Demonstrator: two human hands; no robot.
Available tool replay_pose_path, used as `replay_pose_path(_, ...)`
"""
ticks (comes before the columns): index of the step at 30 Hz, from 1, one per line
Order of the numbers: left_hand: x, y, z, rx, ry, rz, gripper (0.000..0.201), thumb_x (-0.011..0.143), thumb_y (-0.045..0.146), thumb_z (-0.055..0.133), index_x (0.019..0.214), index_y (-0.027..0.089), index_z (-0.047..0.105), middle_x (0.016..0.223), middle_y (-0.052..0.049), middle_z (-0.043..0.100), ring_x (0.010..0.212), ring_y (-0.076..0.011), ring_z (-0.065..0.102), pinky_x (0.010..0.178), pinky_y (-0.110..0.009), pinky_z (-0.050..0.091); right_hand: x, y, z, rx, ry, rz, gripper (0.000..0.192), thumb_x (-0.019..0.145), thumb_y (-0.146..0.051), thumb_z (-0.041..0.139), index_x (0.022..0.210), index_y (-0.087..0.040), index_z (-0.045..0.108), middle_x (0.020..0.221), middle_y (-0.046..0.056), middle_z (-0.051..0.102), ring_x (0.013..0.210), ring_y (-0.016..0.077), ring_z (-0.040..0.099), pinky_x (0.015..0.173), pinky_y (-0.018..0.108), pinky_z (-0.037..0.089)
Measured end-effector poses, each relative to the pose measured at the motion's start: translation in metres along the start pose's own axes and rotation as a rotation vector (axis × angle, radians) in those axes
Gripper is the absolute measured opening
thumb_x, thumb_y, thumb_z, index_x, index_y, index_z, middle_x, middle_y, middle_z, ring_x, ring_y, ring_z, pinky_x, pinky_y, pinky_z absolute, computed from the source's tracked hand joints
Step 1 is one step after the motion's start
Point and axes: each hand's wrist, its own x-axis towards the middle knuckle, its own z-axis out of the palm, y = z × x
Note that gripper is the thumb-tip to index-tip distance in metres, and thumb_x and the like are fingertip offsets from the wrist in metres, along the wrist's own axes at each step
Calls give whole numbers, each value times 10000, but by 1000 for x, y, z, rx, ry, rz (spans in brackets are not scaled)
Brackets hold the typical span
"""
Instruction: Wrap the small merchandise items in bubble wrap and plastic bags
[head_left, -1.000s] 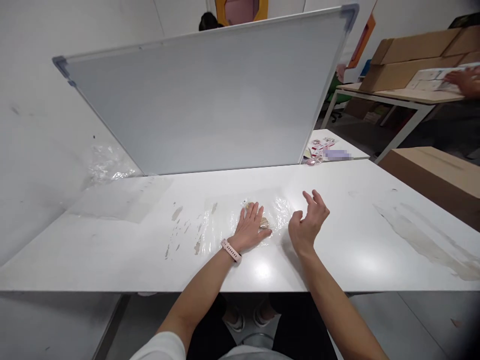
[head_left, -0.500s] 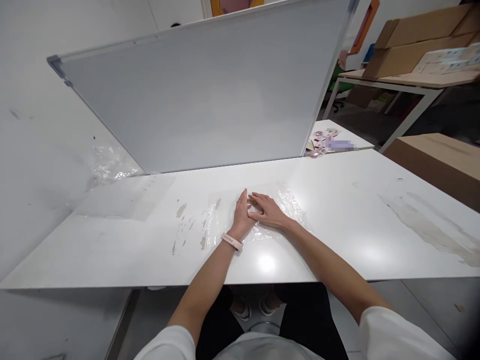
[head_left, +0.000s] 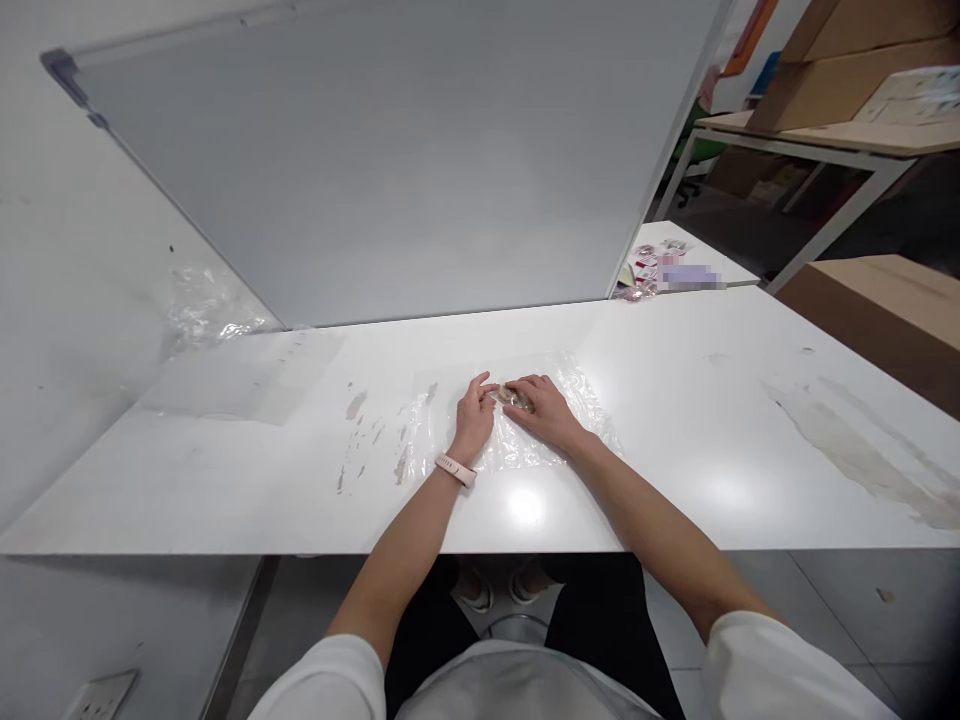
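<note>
1. Your two hands rest on one clear plastic sheet (head_left: 570, 400) at mid-table (head_left: 712, 450).
2. Your left hand (head_left: 474, 415) and right hand (head_left: 546, 410) each pinch one small tan object (head_left: 514, 397) with a narrow grip.

Person, seated: white short-sleeved shirt, both forearms bare; black trousers; light shoes, blurred under the table edge. Left hand (head_left: 474, 420): pale pink wristband with small holes. Right hand (head_left: 546, 412): nothing worn.

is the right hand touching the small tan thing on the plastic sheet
Touching. The head view shows the right hand lying on the plastic sheet, its fingertips resting right on the small tan thing, with no gap visible between them.
</note>
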Motion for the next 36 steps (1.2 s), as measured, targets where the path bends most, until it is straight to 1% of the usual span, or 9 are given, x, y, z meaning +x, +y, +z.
replay_pose_path(5, -2, 4, 0, -36, 9, -7, 438, 865, 38, 443, 1260, 194, 551, 1102, -76, 740, 938, -169, 671, 887, -345, 500, 0, -7, 6, -199, 35, -10, 449, 897, -444, 608, 1277, -204, 618, 1214, 123, 625, 1044, 285, 516, 891, 411, 418)
replay_pose_path(9, -5, 7, 0, 12, 9, -13, 413, 874, 64, 457, 1261, 177, 541, 1106, -97, 719, 971, -184, 668, 896, -357, 512, 1, -19, 6, -263, 31, 85, 339, 943, -340, 506, 1226, -212, 642, 1124, 115, 623, 984, 254, 524, 696, 316, 390)
replay_pose_path(11, -7, 8, 2, 124, 21, 21, 438, 879, 77, 450, 1300, 167, 526, 1203, -126, 675, 1098, -204, 641, 970, -381, 500, 2, -23, 4, -271, 11, 125, 321, 942, -320, 484, 1194, -219, 654, 1101, 109, 614, 943, 234, 538, 616, 284, 337)
replay_pose_path(13, -10, 9, 3, 300, 5, 74, 486, 895, 108, 443, 1375, 169, 487, 1399, -146, 567, 1329, -234, 512, 1110, -421, 415, 2, -26, 3, -265, -4, 143, 320, 939, -321, 479, 1185, -218, 657, 1089, 99, 610, 876, 206, 552, 592, 272, 314)
replay_pose_path(16, -12, 11, 6, 586, -106, 73, 544, 980, 270, 392, 1512, 162, 352, 1625, -135, 307, 1544, -270, 169, 1254, -481, 158, 3, -24, 0, -249, -5, 170, 334, 932, -320, 485, 1204, -219, 651, 1111, 86, 609, 800, 172, 564, 590, 266, 319)
replay_pose_path(20, -16, 15, 7, 795, -249, 15, 848, 967, 658, 298, 1597, 108, 158, 1677, -169, 79, 1550, -313, -67, 1247, -537, -30, 5, -14, -8, -269, 18, 271, 341, 905, -302, 508, 1201, -223, 658, 1144, 86, 606, 808, 177, 589, 588, 269, 322)
replay_pose_path(24, -21, 18, 8, 895, -362, 43, 1091, 817, 849, 377, 1611, 142, 132, 1678, -141, -51, 1514, -342, -197, 1217, -590, -99, 8, -6, -16, -285, 77, 384, 320, 899, -313, 508, 1160, -236, 677, 1131, 80, 606, 809, 183, 595, 597, 275, 334)
replay_pose_path(31, -17, 15, 8, 892, -403, 94, 1067, 820, 813, 438, 1603, 142, 165, 1680, -138, -12, 1535, -309, -141, 1240, -551, -79, 7, -9, -19, -223, 83, 396, 321, 880, -310, 513, 1140, -249, 691, 1111, 68, 616, 787, 179, 605, 625, 289, 371)
replay_pose_path(36, -10, 13, 7, 758, -469, 152, 857, 934, 529, 492, 1598, 109, 148, 1678, -144, 75, 1558, -244, -10, 1272, -458, 12, 5, -10, -17, -159, 81, 396, 341, 865, -319, 527, 1156, -255, 692, 1122, 65, 624, 808, 189, 621, 669, 305, 412)
